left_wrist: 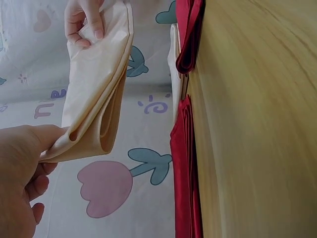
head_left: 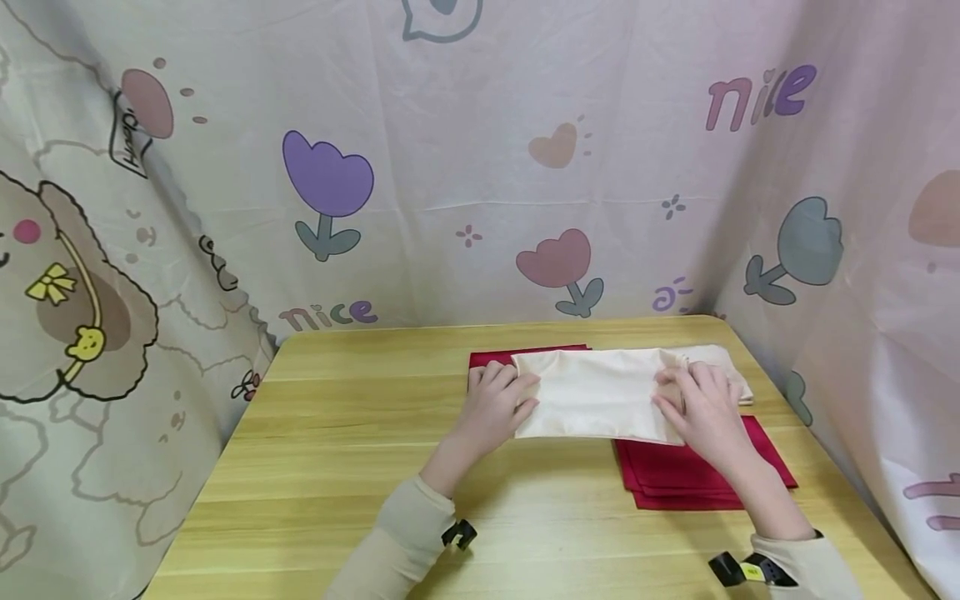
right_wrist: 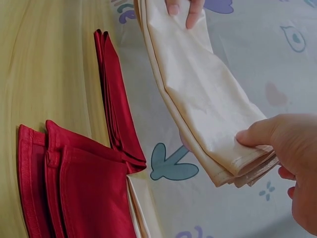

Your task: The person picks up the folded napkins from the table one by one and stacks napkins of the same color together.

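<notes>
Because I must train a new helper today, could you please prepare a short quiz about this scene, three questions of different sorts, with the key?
1. Which hand or hands are on the held cloth?
2. True or false: the held cloth is lifted off the table.
3. Which colour of cloth also lies on the table? A blue; B red; C green.

Key:
1. Both: the left hand and the right hand, one at each end.
2. True; the wrist views show a gap below it.
3. B, the red cloths.
</notes>
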`<action>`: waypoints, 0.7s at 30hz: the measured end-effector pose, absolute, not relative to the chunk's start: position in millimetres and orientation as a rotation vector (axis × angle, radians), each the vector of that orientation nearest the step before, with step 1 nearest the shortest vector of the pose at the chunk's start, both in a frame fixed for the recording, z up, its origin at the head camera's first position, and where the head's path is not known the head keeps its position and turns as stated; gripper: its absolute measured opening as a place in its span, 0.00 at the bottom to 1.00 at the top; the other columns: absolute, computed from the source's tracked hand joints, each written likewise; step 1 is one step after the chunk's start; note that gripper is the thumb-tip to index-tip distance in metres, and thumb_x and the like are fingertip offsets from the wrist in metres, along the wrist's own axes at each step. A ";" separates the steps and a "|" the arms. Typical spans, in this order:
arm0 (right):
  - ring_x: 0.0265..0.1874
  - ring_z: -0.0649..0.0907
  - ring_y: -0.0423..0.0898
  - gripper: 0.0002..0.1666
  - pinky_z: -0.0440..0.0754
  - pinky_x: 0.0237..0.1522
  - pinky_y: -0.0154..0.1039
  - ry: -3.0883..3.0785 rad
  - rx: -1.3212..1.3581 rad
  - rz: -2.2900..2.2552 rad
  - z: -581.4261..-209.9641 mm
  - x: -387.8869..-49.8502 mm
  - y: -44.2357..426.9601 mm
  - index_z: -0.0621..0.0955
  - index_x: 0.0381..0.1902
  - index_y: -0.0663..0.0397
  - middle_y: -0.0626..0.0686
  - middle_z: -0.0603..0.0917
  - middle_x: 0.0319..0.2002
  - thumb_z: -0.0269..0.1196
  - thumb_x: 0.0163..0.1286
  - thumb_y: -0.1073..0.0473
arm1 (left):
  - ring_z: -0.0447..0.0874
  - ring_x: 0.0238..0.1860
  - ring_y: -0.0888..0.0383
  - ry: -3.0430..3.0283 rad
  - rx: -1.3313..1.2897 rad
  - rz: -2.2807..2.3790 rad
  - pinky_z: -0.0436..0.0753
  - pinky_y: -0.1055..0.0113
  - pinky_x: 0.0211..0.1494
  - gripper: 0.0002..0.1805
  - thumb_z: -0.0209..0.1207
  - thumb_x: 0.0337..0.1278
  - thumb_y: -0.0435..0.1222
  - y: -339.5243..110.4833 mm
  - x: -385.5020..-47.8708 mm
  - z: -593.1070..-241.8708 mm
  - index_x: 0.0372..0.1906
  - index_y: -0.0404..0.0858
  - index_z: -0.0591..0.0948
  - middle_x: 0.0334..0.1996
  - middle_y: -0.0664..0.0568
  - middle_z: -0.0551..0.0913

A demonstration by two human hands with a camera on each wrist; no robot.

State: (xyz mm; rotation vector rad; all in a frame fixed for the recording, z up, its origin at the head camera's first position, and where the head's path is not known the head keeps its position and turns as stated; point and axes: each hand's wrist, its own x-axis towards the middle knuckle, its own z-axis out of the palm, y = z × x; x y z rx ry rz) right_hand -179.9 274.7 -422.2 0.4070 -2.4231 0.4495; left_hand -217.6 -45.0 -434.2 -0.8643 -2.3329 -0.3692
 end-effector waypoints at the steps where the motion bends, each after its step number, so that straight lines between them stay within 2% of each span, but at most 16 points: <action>1: 0.44 0.68 0.59 0.22 0.56 0.42 0.58 -2.422 0.403 0.448 -422.4 -180.0 275.5 0.78 0.39 0.55 0.59 0.73 0.36 0.76 0.47 0.64 | 0.68 0.41 0.57 -2.339 -0.866 -0.370 0.64 0.59 0.47 0.15 0.65 0.57 0.46 -43.6 -217.9 -433.3 0.50 0.50 0.84 0.34 0.57 0.78; 10: 0.45 0.68 0.63 0.22 0.57 0.41 0.59 -2.412 0.386 0.431 -420.4 -181.7 283.9 0.78 0.40 0.56 0.60 0.73 0.36 0.75 0.47 0.67 | 0.69 0.42 0.57 -2.391 -0.860 -0.356 0.64 0.60 0.47 0.16 0.65 0.58 0.46 -30.7 -222.2 -430.6 0.51 0.51 0.83 0.35 0.58 0.78; 21: 0.42 0.67 0.64 0.22 0.56 0.39 0.58 -2.389 0.368 0.403 -418.2 -185.4 299.8 0.78 0.41 0.56 0.60 0.71 0.37 0.74 0.48 0.66 | 0.70 0.46 0.58 -2.483 -0.831 -0.246 0.66 0.61 0.49 0.19 0.62 0.60 0.50 -12.5 -226.9 -424.5 0.55 0.54 0.80 0.39 0.58 0.78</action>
